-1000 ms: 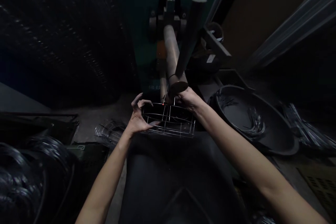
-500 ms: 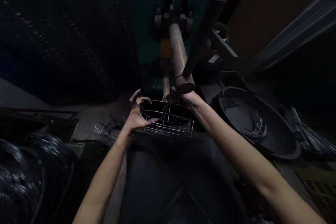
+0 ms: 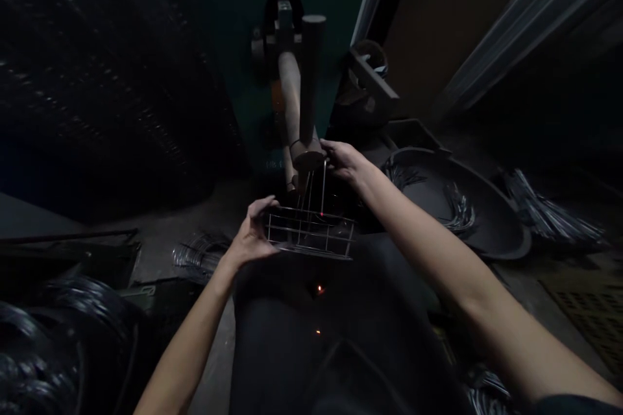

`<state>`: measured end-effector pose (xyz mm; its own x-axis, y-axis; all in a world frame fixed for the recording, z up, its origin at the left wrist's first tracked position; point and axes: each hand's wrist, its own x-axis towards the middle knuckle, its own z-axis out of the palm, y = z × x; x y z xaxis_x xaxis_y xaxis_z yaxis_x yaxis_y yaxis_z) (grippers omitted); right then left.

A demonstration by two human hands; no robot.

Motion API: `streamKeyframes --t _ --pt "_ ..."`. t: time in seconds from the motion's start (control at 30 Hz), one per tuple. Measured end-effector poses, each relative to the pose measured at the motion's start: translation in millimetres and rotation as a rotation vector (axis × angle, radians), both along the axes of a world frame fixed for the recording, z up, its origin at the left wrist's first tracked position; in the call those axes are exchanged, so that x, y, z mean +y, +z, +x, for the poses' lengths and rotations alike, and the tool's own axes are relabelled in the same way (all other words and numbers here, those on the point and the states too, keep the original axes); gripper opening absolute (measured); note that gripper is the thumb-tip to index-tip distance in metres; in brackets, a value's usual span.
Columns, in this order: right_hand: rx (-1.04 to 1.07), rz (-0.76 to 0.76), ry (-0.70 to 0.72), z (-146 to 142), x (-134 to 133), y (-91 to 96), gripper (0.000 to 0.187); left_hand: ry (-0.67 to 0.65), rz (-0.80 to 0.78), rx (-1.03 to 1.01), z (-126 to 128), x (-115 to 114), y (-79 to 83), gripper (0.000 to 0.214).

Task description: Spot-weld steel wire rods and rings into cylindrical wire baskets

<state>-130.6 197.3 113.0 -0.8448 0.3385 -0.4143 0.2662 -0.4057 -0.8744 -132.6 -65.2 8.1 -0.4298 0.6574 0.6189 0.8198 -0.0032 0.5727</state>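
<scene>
A small wire basket frame (image 3: 311, 233) sits under the round tip of a welding machine's horizontal arm (image 3: 302, 136). My left hand (image 3: 253, 233) grips the basket's left end, fingers closed on the rim. My right hand (image 3: 343, 161) is raised beside the arm's tip and pinches a thin upright wire (image 3: 324, 185) that runs down into the basket. A red glow shows where the wire meets the frame, and two orange sparks (image 3: 318, 288) fall below it.
A large dark round pan (image 3: 467, 220) with bundles of cut wires stands on the right. Wire coils (image 3: 58, 324) lie at the lower left, loose wire pieces (image 3: 195, 253) beside the left wrist. A dark apron or lap (image 3: 331, 350) fills the bottom middle.
My right hand has lifted from the basket's far rim up to the arm's tip with a wire. The basket sits lower in view. Sparks have appeared under it.
</scene>
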Motion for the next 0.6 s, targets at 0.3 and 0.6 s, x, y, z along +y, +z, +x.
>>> streamKeyframes --t 0.3,0.6 --pt "0.218 0.676 0.176 159 -79 -41.0 0.018 -0.132 -0.272 -0.793 76 -2 26.7 0.069" --pt "0.292 1.238 0.348 222 -34 -26.0 0.027 0.165 -0.167 -0.799 128 32 62.3 0.049"
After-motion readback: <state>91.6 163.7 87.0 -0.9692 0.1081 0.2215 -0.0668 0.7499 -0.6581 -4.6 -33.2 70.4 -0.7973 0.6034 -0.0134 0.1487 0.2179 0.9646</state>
